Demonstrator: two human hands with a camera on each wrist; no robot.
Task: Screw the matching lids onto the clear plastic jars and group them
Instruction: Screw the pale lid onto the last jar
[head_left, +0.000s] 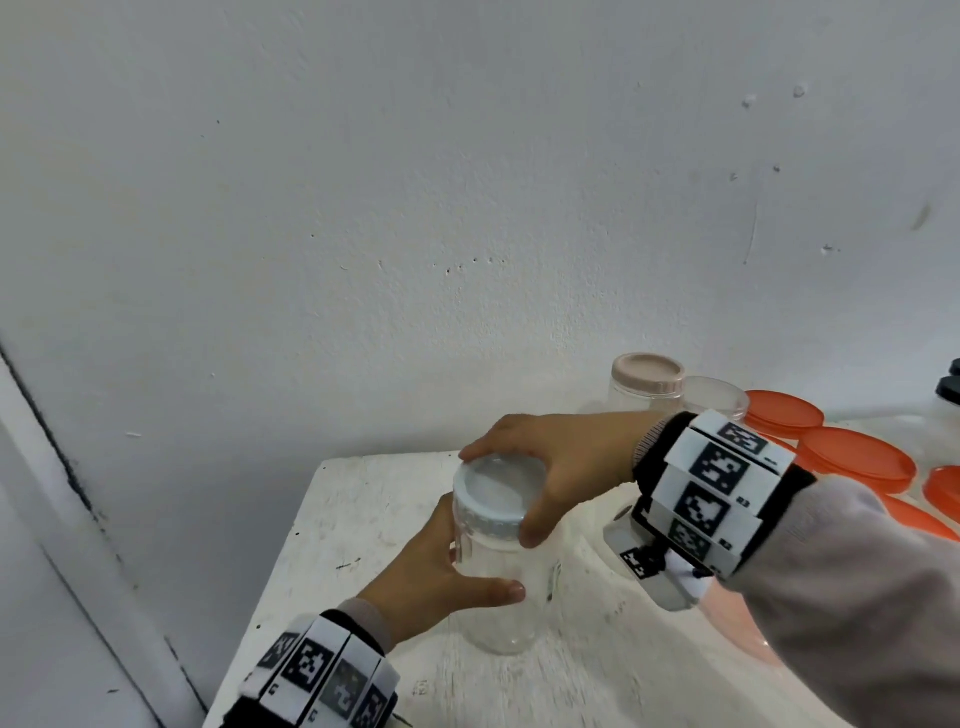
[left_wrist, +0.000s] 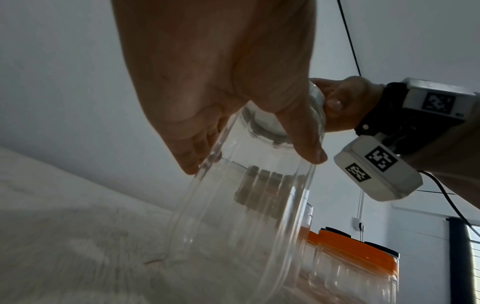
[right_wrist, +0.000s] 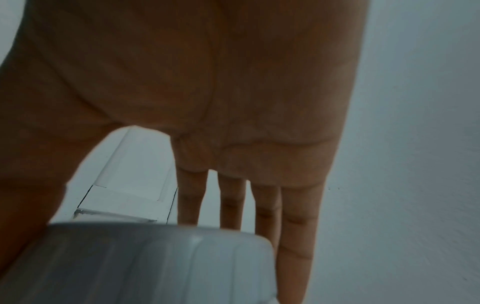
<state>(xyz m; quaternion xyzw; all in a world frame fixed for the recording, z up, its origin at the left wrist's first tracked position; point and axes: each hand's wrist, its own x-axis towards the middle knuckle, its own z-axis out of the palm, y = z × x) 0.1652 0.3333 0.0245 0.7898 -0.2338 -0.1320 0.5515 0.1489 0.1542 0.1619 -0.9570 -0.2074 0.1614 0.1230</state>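
A tall clear plastic jar (head_left: 511, 618) stands on the white table (head_left: 363, 519) near its left edge, with a white ribbed lid (head_left: 493, 496) on its mouth. My left hand (head_left: 441, 571) grips the jar's body from the left, thumb across the front. My right hand (head_left: 540, 467) comes from the right and holds the lid's rim between thumb and fingers. In the left wrist view the jar (left_wrist: 246, 216) fills the middle under my left hand (left_wrist: 221, 82). The right wrist view shows the lid (right_wrist: 155, 263) under my right hand (right_wrist: 207, 102).
Behind my right arm stand a clear jar with a beige lid (head_left: 647, 384) and an open clear jar (head_left: 717, 397). Several orange lids (head_left: 852, 457) lie at the right. Dark-lidded jars (head_left: 948, 389) sit at the far right edge. A white wall is close behind.
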